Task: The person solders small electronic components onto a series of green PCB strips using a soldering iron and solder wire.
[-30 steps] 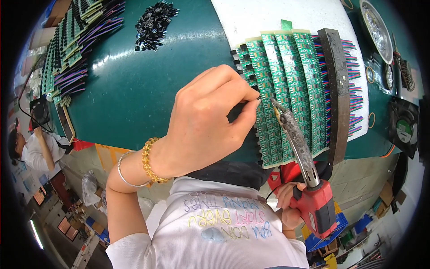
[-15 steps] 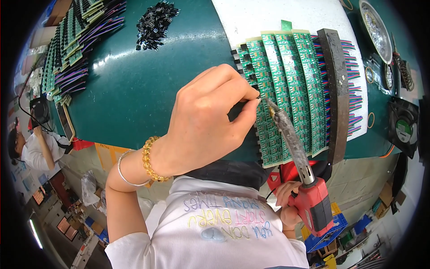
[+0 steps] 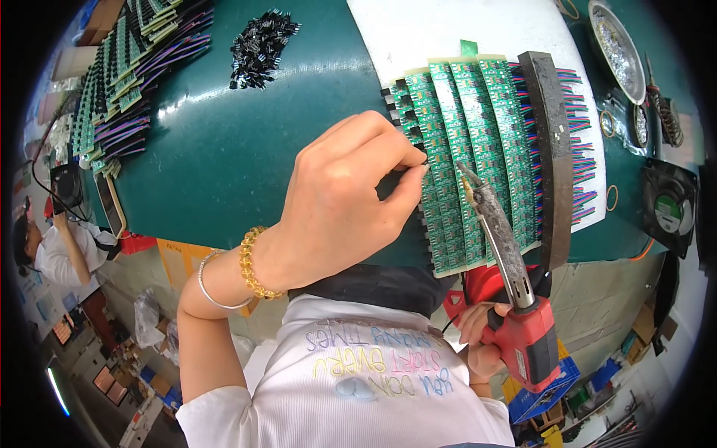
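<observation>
My left hand (image 3: 347,198) is closed in a pinch at the left edge of the green circuit boards (image 3: 489,123). Thumb and forefinger meet on a small black component, mostly hidden by the fingertips. Similar black components (image 3: 403,101) line the same edge farther up. My right hand (image 3: 478,340) is wrapped around the red handle of a soldering gun (image 3: 529,340). Its metal tip points up and left over the boards, a little to the right of the left fingertips. A heavy dark bar (image 3: 553,164) lies across the boards' coloured wires (image 3: 586,145).
Under the boards is a white sheet (image 3: 418,30) on the green table (image 3: 224,164). Loose black components (image 3: 261,48) form a pile farther back. Wired boards (image 3: 112,89) are stacked at the left. A metal dish (image 3: 618,52) and a fan (image 3: 670,209) stand right. Another person (image 3: 63,246) works at far left.
The soldering gun's tip has drawn back to the right, away from my left fingertips. My left hand keeps its pinch near the boards' edge.
</observation>
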A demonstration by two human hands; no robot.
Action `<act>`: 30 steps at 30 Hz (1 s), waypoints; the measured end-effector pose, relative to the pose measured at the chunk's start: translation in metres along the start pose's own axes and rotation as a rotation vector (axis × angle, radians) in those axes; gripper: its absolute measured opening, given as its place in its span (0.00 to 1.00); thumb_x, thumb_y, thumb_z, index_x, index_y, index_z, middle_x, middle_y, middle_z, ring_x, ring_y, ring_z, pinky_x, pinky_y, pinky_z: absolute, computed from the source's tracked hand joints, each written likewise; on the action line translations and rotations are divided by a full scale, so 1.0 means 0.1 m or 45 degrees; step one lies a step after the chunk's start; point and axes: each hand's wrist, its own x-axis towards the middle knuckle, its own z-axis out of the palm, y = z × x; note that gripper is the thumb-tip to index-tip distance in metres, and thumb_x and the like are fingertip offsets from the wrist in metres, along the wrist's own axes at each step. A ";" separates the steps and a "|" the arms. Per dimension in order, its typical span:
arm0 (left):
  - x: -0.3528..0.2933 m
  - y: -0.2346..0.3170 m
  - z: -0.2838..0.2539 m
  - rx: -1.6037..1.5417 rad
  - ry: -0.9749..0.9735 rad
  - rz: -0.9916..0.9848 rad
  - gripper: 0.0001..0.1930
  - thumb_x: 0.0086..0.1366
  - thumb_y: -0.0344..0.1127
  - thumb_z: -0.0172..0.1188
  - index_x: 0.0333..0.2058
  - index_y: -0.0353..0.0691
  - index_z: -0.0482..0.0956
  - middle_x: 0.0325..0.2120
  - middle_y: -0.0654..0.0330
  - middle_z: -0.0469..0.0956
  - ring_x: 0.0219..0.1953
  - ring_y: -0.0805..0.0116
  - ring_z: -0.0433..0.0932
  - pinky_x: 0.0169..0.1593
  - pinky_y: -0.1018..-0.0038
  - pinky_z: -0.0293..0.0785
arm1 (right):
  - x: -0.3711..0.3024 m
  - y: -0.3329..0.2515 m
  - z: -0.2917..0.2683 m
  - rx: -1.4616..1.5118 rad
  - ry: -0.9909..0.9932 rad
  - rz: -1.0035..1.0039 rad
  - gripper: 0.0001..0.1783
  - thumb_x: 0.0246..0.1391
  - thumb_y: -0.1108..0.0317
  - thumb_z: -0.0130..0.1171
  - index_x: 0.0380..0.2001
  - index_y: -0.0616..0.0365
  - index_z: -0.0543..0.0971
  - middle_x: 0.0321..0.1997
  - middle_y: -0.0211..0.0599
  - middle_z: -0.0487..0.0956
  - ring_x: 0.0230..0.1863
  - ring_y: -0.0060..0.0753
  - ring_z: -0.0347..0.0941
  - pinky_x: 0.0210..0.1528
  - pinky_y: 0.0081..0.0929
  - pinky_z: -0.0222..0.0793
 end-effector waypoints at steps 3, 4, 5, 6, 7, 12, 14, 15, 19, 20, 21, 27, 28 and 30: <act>-0.01 0.00 -0.03 -0.020 0.019 -0.017 0.06 0.51 0.19 0.68 0.29 0.32 0.82 0.26 0.57 0.78 0.25 0.72 0.79 0.29 0.79 0.77 | 0.05 0.06 0.13 -0.093 0.134 -0.115 0.18 0.56 0.57 0.59 0.43 0.59 0.73 0.29 0.26 0.73 0.32 0.23 0.71 0.36 0.23 0.67; -0.01 0.02 -0.04 -0.041 0.026 -0.026 0.06 0.51 0.19 0.68 0.29 0.32 0.82 0.26 0.57 0.78 0.25 0.71 0.79 0.30 0.79 0.77 | 0.05 0.08 0.16 -0.136 0.202 -0.175 0.25 0.56 0.51 0.59 0.47 0.59 0.70 0.25 0.26 0.71 0.26 0.24 0.69 0.31 0.24 0.66; -0.01 0.03 -0.06 -0.031 0.041 -0.022 0.06 0.51 0.19 0.68 0.29 0.32 0.82 0.26 0.57 0.78 0.25 0.71 0.79 0.30 0.79 0.77 | 0.06 0.10 0.18 -0.176 0.267 -0.235 0.32 0.56 0.45 0.59 0.52 0.59 0.67 0.21 0.25 0.70 0.20 0.25 0.68 0.27 0.26 0.66; 0.00 0.02 -0.07 -0.029 0.030 -0.032 0.06 0.51 0.20 0.68 0.29 0.32 0.82 0.25 0.57 0.78 0.25 0.71 0.79 0.30 0.78 0.77 | 0.09 0.11 0.21 -0.218 0.333 -0.291 0.39 0.56 0.39 0.60 0.56 0.60 0.64 0.17 0.25 0.68 0.15 0.26 0.66 0.22 0.27 0.65; 0.00 0.02 -0.08 -0.024 0.021 -0.044 0.06 0.52 0.20 0.68 0.29 0.32 0.82 0.25 0.58 0.78 0.25 0.70 0.79 0.30 0.78 0.77 | 0.12 0.11 0.24 -0.219 0.313 -0.296 0.39 0.56 0.39 0.60 0.56 0.60 0.64 0.17 0.25 0.68 0.15 0.26 0.66 0.22 0.27 0.65; 0.00 -0.03 -0.01 -0.062 0.063 0.039 0.04 0.52 0.23 0.65 0.27 0.34 0.79 0.24 0.55 0.76 0.27 0.58 0.77 0.32 0.67 0.75 | 0.38 0.04 0.49 -0.111 0.393 -0.446 0.40 0.59 0.42 0.58 0.61 0.63 0.61 0.18 0.28 0.69 0.14 0.27 0.66 0.21 0.28 0.65; -0.03 -0.04 -0.02 -0.047 0.089 0.090 0.03 0.53 0.23 0.65 0.27 0.34 0.79 0.24 0.55 0.76 0.28 0.57 0.77 0.33 0.66 0.75 | 0.49 -0.06 0.59 -0.187 0.404 -0.455 0.44 0.53 0.37 0.61 0.60 0.62 0.63 0.15 0.28 0.67 0.15 0.27 0.65 0.22 0.28 0.63; -0.05 -0.04 -0.01 -0.018 0.112 0.079 0.03 0.53 0.23 0.65 0.27 0.34 0.79 0.24 0.55 0.76 0.28 0.57 0.77 0.33 0.66 0.75 | 0.51 -0.05 0.53 -0.214 0.310 -0.526 0.41 0.58 0.42 0.58 0.61 0.65 0.61 0.16 0.30 0.67 0.14 0.27 0.64 0.21 0.28 0.63; -0.13 -0.06 -0.24 0.111 0.196 0.132 0.04 0.54 0.24 0.66 0.28 0.35 0.80 0.25 0.56 0.77 0.28 0.56 0.77 0.34 0.65 0.75 | 0.55 -0.08 0.46 -0.257 0.207 -0.586 0.38 0.63 0.46 0.54 0.61 0.67 0.59 0.16 0.31 0.67 0.12 0.26 0.62 0.18 0.27 0.62; -0.15 -0.11 -0.36 0.287 0.226 0.143 0.04 0.55 0.25 0.66 0.29 0.35 0.80 0.26 0.56 0.77 0.28 0.56 0.77 0.34 0.65 0.76 | 0.56 -0.07 0.47 -0.258 0.214 -0.591 0.38 0.63 0.46 0.54 0.61 0.67 0.59 0.16 0.31 0.67 0.12 0.26 0.62 0.18 0.27 0.62; -0.14 -0.24 -0.48 0.393 0.332 0.086 0.04 0.55 0.26 0.66 0.30 0.35 0.80 0.26 0.56 0.77 0.28 0.58 0.78 0.34 0.66 0.76 | 0.57 -0.08 0.50 -0.279 0.257 -0.597 0.38 0.63 0.46 0.54 0.61 0.67 0.59 0.16 0.31 0.66 0.12 0.26 0.62 0.18 0.27 0.62; -0.16 -0.89 -0.89 0.727 0.440 -0.225 0.04 0.58 0.30 0.65 0.30 0.37 0.80 0.29 0.56 0.77 0.30 0.56 0.77 0.34 0.64 0.74 | 0.61 -0.08 0.57 -0.294 0.321 -0.587 0.38 0.63 0.46 0.54 0.62 0.67 0.59 0.16 0.30 0.66 0.12 0.25 0.61 0.18 0.27 0.61; -0.13 -0.92 -0.91 0.718 0.436 -0.219 0.04 0.58 0.30 0.65 0.30 0.37 0.80 0.29 0.56 0.77 0.30 0.56 0.77 0.34 0.64 0.74 | 0.61 -0.09 0.57 -0.264 0.286 -0.577 0.39 0.63 0.45 0.54 0.62 0.67 0.59 0.16 0.30 0.66 0.12 0.24 0.61 0.19 0.27 0.62; -0.10 -0.95 -0.92 0.643 0.402 -0.256 0.06 0.58 0.28 0.66 0.34 0.35 0.81 0.27 0.60 0.77 0.22 0.69 0.72 0.30 0.74 0.72 | 0.56 -0.09 0.57 -0.270 0.331 -0.524 0.41 0.61 0.41 0.55 0.62 0.65 0.60 0.15 0.28 0.66 0.14 0.25 0.63 0.22 0.28 0.64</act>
